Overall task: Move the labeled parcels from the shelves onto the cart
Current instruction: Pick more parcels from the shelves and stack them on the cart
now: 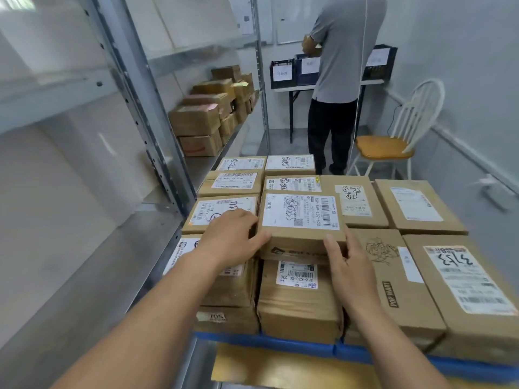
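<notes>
Both hands are holding one parcel (302, 220). The left hand (233, 238) is gripping its left edge, fingers (244, 217) curled over the side. The right hand (349, 268) is gripping its right front corner, with the thumb on the front face.

The parcel is resting on top of the stack on the cart (266, 342), directly on a lower parcel (299, 304) labelled "516-K20-00 030". The held parcel's label is showing "159-159-L02-800" and handwritten, circled figures that are not clearly legible.

To the right, a box (393, 279) is showing the print "POP MART". More parcels (202, 122) are sitting on the shelf (196, 164).

Beyond, a person (345, 66) is standing at a worktop (283, 88) with paper-tagged crates (282, 73).
</notes>
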### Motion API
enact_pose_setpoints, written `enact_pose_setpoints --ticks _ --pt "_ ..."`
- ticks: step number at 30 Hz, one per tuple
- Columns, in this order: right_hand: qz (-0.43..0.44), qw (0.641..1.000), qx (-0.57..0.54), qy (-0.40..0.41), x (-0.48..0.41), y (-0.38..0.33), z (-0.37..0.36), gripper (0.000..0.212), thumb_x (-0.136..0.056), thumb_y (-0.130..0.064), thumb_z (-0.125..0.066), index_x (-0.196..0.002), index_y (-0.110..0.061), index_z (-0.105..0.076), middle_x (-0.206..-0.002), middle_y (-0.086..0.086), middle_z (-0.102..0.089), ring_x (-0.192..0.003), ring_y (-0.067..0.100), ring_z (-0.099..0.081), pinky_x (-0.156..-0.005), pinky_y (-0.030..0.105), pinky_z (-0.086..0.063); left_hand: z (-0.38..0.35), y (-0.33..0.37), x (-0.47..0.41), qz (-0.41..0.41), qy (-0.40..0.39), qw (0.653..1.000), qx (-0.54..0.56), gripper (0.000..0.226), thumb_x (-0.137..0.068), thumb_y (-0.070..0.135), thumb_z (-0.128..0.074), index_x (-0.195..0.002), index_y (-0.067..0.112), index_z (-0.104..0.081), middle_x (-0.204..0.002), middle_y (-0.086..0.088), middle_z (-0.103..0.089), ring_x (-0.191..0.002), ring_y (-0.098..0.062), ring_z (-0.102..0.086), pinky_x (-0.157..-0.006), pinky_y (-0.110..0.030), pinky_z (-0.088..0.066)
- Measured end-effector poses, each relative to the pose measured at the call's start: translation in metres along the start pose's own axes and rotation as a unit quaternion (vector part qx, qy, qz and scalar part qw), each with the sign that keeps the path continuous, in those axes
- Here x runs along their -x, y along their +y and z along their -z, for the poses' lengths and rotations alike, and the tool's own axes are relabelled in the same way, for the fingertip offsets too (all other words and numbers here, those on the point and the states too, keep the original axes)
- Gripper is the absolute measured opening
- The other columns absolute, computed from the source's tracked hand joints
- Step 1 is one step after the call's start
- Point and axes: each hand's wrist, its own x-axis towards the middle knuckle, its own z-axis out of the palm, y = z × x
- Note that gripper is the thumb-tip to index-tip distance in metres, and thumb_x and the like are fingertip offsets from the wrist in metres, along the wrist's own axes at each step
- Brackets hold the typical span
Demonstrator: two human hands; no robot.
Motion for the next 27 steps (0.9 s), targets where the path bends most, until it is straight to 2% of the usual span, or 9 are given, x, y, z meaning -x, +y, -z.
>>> enact_pose_setpoints --ticks 2,4,11,16,18,21,24,27 --pt "-0.003 1.0 0.006 -0.002 -0.001 0.001 -0.005 0.058 -0.092 -0.051 -0.044 -0.144 -0.025 -0.041 -0.14 -0.003 -0.051 -0.129 0.019 -0.044 -0.108 0.042 -0.035 -0.001 -0.003 0.0 -0.005 0.007 1.0 -0.007 0.051 -0.094 0.052 -0.039 -0.131 0.021 -0.052 -0.133 0.002 -0.049 -0.124 -0.018 -0.041 -0.101 -0.036 -0.037" --pt "0.001 1.0 0.017 -0.003 -0.003 0.002 -0.007 0.059 -0.091 -0.05 -0.044 -0.144 -0.023 -0.041 -0.14 -0.002 -0.051 -0.129 0.019 -0.045 -0.108 0.041 -0.036 -0.002 -0.003 0.0 -0.006 0.015 1.0 -0.001 0.049 -0.095 0.05 -0.039 -0.133 0.022 -0.05 -0.137 0.003 -0.047 -0.126 -0.018 -0.039 -0.103 -0.036 -0.036" --pt "-0.006 0.998 0.06 -0.004 -0.007 0.001 -0.01 0.06 -0.09 -0.056 -0.039 -0.143 -0.026 -0.041 -0.138 -0.002 -0.052 -0.125 0.02 -0.048 -0.104 0.043 -0.04 -0.005 -0.002 0.0 -0.004 0.053 0.999 0.0 0.04 -0.096 0.04 -0.043 -0.134 0.026 -0.048 -0.135 0.007 -0.047 -0.124 -0.016 -0.039 -0.1 -0.033 -0.037" --pt "-0.009 0.997 0.079 -0.02 -0.005 -0.008 -0.006 0.074 -0.083 -0.067 -0.03 -0.145 -0.027 -0.036 -0.14 -0.002 -0.05 -0.127 0.02 -0.046 -0.104 0.044 -0.041 -0.005 -0.001 0.001 -0.003 0.059 0.998 -0.002 0.041 -0.096 0.039 -0.044 -0.134 0.027 -0.046 -0.135 0.007 -0.047 -0.123 -0.016 -0.04 -0.099 -0.033 -0.037" --pt "-0.01 0.995 0.092 -0.028 -0.003 -0.012 -0.003 0.073 -0.084 -0.065 -0.033 -0.146 -0.026 -0.033 -0.141 -0.001 -0.048 -0.127 0.021 -0.045 -0.104 0.044 -0.04 -0.003 0.002 0.004 0.0 0.056 0.998 0.0 0.04 -0.095 0.039 -0.045 -0.134 0.028 -0.047 -0.134 0.008 -0.047 -0.123 -0.015 -0.04 -0.099 -0.032 -0.036" --pt "-0.005 0.988 0.151 -0.022 0.001 -0.019 0.005 0.065 -0.091 -0.052 -0.044 -0.147 -0.02 -0.03 -0.14 0.005 -0.043 -0.128 0.022 -0.041 -0.103 0.04 -0.039 0.001 0.007 0.012 0.005 0.072 0.997 0.004 0.03 -0.095 0.037 -0.046 -0.122 0.028 -0.054 -0.13 0.008 -0.05 -0.119 -0.015 -0.042 -0.095 -0.031 -0.036" --pt "0.092 0.97 0.221 0.029 0.012 -0.032 0.014 0.059 -0.09 -0.035 -0.058 -0.142 -0.011 -0.039 -0.141 0.012 -0.042 -0.131 0.027 -0.039 -0.105 0.043 -0.037 0.004 0.015 0.027 0.011 0.104 0.995 -0.002 0.032 -0.095 0.035 -0.046 -0.122 0.022 -0.056 -0.132 0.005 -0.05 -0.122 -0.016 -0.041 -0.097 -0.03 -0.032" --pt "0.235 0.933 0.255 0.096 0.025 -0.041 0.015 0.048 -0.079 -0.019 -0.073 -0.123 -0.006 -0.06 -0.126 0.018 -0.056 -0.117 0.036 -0.054 -0.093 0.05 -0.046 0.006 0.027 0.05 0.016 0.144 0.989 0.009 0.04 -0.097 0.036 -0.044 -0.134 0.024 -0.048 -0.143 0.006 -0.042 -0.132 -0.015 -0.033 -0.107 -0.028 -0.023"
